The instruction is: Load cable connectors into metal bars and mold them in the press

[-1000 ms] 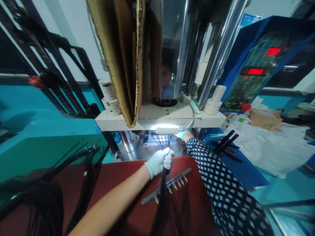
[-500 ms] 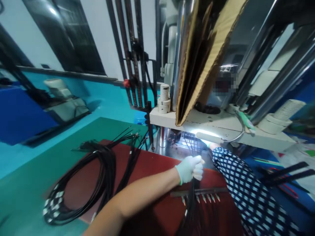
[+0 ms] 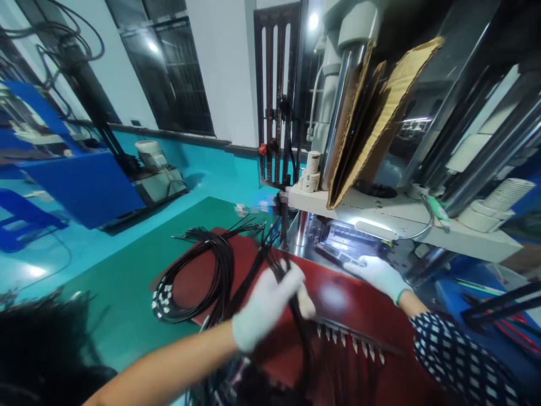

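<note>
My left hand [image 3: 270, 299], in a white glove, closes around a bundle of black cables [image 3: 301, 332] above the red board [image 3: 338, 296]. My right hand [image 3: 376, 275], gloved too, is at the front of the lit press opening. Its fingers are closed at the near end of a dark metal bar [image 3: 332, 256]; the grip is partly hidden. On the board lies a narrow rack [image 3: 359, 335] with a row of several metal-tipped cable ends. A coiled bundle of black cables [image 3: 224, 265] rests left of my left hand.
The press's pale plate [image 3: 456, 239] overhangs my right hand, with a lamp [image 3: 376, 229] under its edge. Folded cardboard [image 3: 359, 152] stands on top. A green table surface [image 3: 127, 282] extends left. Dark hair of another person [image 3: 46, 344] shows at lower left.
My left hand has moved left and nearer with the cable bundle, away from the press. My right hand has drawn back from under the plate into sight. The view has shifted left.
</note>
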{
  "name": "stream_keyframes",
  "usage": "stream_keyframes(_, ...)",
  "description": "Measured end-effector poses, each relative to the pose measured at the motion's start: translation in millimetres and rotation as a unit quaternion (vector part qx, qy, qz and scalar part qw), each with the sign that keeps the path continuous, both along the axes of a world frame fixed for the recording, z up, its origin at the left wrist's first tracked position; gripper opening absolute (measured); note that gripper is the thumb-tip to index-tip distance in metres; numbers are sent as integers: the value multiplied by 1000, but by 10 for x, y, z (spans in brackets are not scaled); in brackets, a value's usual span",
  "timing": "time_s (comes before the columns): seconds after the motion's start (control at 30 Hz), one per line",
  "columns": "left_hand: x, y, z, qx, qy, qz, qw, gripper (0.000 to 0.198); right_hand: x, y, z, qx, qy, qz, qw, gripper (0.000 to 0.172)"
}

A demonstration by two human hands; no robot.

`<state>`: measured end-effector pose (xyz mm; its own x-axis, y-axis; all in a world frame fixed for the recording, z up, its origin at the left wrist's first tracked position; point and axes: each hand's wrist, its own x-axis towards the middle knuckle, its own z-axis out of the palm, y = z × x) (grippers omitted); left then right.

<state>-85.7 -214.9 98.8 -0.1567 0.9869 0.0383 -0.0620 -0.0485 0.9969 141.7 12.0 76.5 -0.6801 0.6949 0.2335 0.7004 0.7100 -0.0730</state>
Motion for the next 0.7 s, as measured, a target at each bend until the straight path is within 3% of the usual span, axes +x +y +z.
stream_keyframes(0.03, -287, 117, 11, -3, 111, 88, 990, 37, 30, -72, -72, -26, -7, -23, 999, 32)
stream_keyframes(0.07, -551, 255, -4, -43, 218, 160, 962, 24, 48, -159, -142, -54, -13, -52, 997, 33)
stream_keyframes(0.1, -776, 404, -42, -77, 250, 188, 947, 16, 50, -252, -207, -76, -18, -81, 994, 33)
stream_keyframes(0.17, -1072, 696, -168, -121, 279, 187, 934, 14, 12, -425, -308, -85, -29, -121, 989, 32)
stream_keyframes(0.3, -1126, 1085, -404, -167, 277, 153, 934, 14, -111, -583, -421, -4, -38, -128, 991, 31)
stream_keyframes(0.4, -1050, 1167, -390, -159, 229, 163, 947, 18, -122, -540, -473, 29, -22, -109, 993, 32)
stream_keyframes(0.5, -1132, 1122, -159, -115, 156, 187, 963, 17, -98, -444, -505, 43, -19, -78, 996, 34)
stream_keyframes(0.57, -1281, 1022, 122, -82, 113, 201, 970, 12, -91, -383, -515, 31, -20, -67, 997, 36)
stream_keyframes(0.63, -1486, 829, 511, -59, 88, 216, 971, 17, -79, -322, -538, -3, -10, -56, 998, 37)
stream_keyframes(0.7, -1720, 507, 1003, -49, 87, 243, 965, 20, -43, -232, -606, -45, 21, -44, 998, 35)
